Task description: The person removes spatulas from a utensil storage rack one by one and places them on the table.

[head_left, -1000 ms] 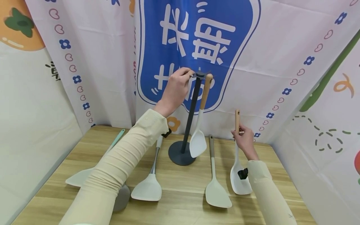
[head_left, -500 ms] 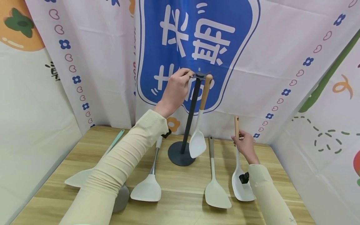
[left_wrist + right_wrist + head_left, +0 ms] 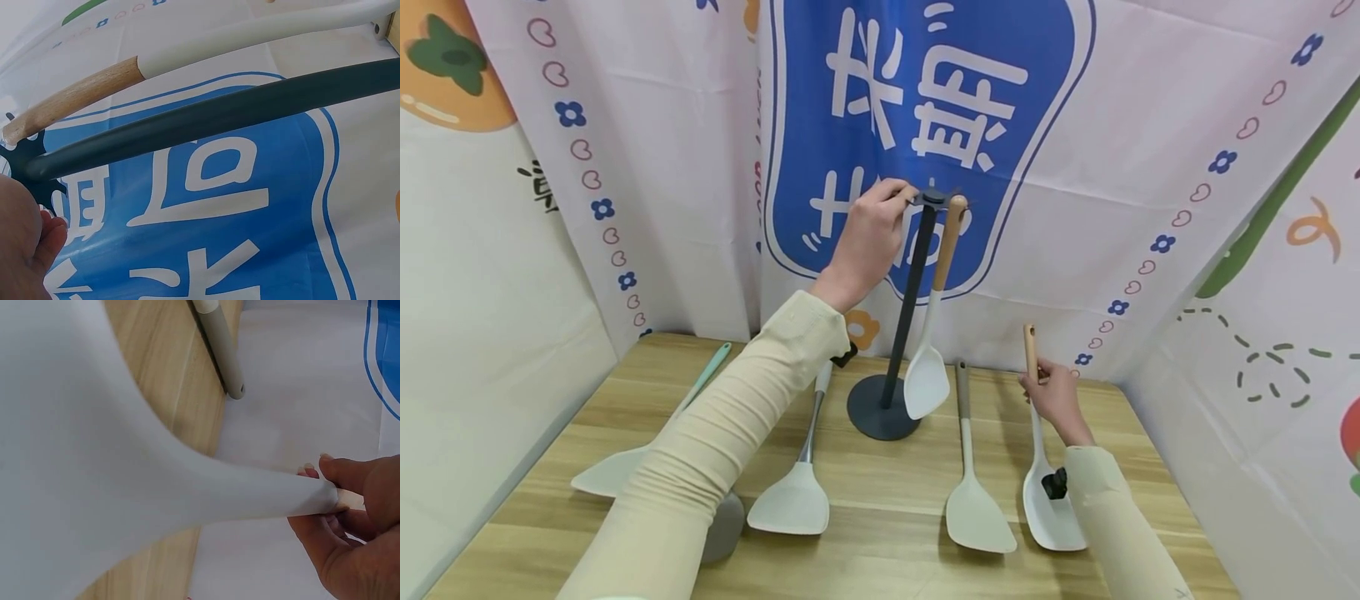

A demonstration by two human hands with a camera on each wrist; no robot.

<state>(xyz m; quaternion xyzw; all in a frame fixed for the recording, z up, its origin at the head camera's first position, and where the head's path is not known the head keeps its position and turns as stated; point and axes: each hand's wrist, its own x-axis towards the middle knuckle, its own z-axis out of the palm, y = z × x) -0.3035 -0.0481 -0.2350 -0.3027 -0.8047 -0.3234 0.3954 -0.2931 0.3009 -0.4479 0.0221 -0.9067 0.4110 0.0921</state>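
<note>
My left hand point(image 3: 867, 237) pinches the edge of the hooked top of a dark upright utensil stand point(image 3: 910, 308). In the left wrist view the fingertips are at one of the arms of the hook disc point(image 3: 28, 159). A white cooking spoon point(image 3: 927, 385) with a wooden handle hangs from the stand's right side. My right hand point(image 3: 1056, 398) grips a white spatula point(image 3: 1039, 512) low on its wooden handle, where the handle meets the white neck. In the right wrist view its wide white head point(image 3: 75, 456) is close to the camera.
On the wooden table point(image 3: 887, 508) lie a beige spatula point(image 3: 981, 517), a white spatula with a metal neck point(image 3: 793, 500) and a turquoise-handled one point(image 3: 613, 473). A grey utensil head point(image 3: 726, 529) is partly hidden by the left sleeve. A printed curtain point(image 3: 1045, 233) stands behind.
My right hand has come down and towards me with the white spatula, its head moving nearer the front of the table. The left hand has stayed at the stand's top.
</note>
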